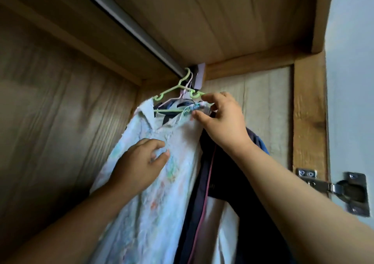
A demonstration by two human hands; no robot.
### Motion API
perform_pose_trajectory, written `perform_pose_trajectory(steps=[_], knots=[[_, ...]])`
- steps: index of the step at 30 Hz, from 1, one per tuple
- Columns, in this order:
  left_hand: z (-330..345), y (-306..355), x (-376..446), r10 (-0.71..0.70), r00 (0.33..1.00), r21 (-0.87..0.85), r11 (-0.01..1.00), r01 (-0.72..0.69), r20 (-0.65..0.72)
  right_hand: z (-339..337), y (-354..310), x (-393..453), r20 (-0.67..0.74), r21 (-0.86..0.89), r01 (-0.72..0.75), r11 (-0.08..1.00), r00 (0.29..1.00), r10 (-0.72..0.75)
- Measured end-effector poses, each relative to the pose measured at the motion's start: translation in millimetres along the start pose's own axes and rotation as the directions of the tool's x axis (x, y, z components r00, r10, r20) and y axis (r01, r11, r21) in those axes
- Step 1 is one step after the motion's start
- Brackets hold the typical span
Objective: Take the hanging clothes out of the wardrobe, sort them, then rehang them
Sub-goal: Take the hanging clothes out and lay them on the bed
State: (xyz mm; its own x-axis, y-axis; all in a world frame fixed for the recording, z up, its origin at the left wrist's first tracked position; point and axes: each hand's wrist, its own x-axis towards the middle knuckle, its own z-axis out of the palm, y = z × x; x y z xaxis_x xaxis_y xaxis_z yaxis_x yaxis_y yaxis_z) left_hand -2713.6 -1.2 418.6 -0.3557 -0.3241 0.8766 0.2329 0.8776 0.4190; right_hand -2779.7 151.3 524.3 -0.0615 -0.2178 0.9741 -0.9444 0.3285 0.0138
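A pale blue patterned shirt point(149, 193) hangs on a light green plastic hanger point(174, 90) from the metal wardrobe rail point(129, 24), at its right end. My left hand point(139, 162) grips a fold of the shirt's front below the collar. My right hand point(222, 120) is at the shirt's right shoulder, thumb and fingers pinching the fabric by the hanger's arm. Behind the shirt hang a dark navy garment with a pink stripe point(204, 182) and a white garment point(218, 223), on a pink hanger that is mostly hidden.
The wooden back wall point(60, 112) fills the left, the wardrobe's top panel point(232, 17) is overhead. A pale side panel point(263, 106) and the wooden frame point(309, 112) stand to the right, with a metal door hinge point(342, 189) on the open door.
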Motion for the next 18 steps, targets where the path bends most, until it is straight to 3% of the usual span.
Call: perform_pose_trajectory(steps=[5, 13, 18], knots=[[3.2, -3.8, 48.3, 0.045, 0.999, 0.051, 0.998, -0.045, 0.014, 13.0, 10.7, 39.6, 0.046, -0.299, 0.099, 0.949, 0.995, -0.090], [5.0, -8.4, 77.1, 0.112, 0.993, 0.110, 0.988, -0.109, -0.022, 24.3, 41.6, 52.9, 0.293, -0.325, 0.126, 0.937, 0.956, -0.027], [5.6, -15.2, 75.4, 0.127, 0.991, 0.129, 0.984, -0.120, -0.043, 29.0, 43.9, 53.7, 0.230, -0.449, 0.203, 0.870, 0.967, -0.107]])
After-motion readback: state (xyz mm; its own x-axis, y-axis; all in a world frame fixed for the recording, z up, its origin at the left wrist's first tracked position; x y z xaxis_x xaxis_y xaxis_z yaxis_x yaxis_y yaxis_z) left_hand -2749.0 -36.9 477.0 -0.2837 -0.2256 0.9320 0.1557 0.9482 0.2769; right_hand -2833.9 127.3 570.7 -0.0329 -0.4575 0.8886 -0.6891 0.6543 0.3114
